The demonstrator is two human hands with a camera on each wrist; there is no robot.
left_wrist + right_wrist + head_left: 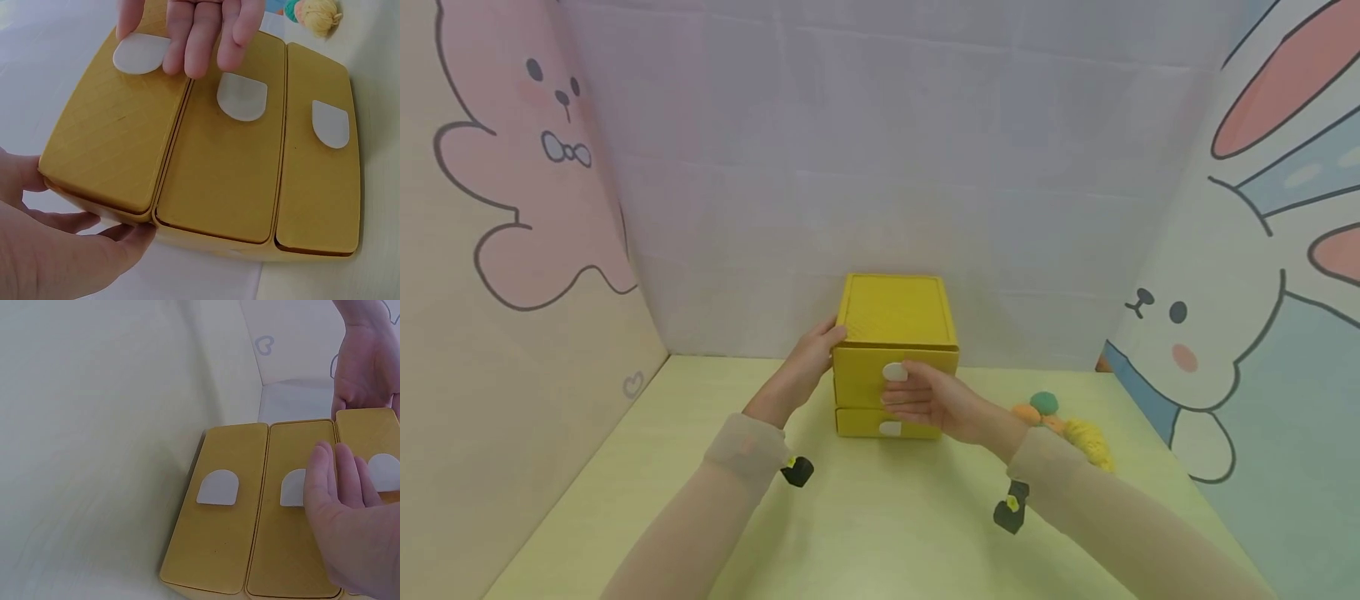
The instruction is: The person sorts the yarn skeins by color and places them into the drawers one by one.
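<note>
A small yellow drawer cabinet [895,308] stands near the back wall. It has three drawers, each with a white rounded tab handle. At its upper left edge, my left hand [808,358] holds the body, thumb at the top corner and fingers along the side. My right hand [936,404] is in front of the cabinet; its thumb and index finger pinch the top drawer's tab handle [140,54]. The other fingers extend before the middle tab [242,97], which the head view hides. The bottom tab [218,487] is untouched. Every drawer front sits close to the body.
To the right on the pale table [880,517] lie a yellow yarn bundle [1090,443], a green ball [1043,403] and small orange pieces [1026,414]. Cloth walls with cartoon animals stand at the left, back and right.
</note>
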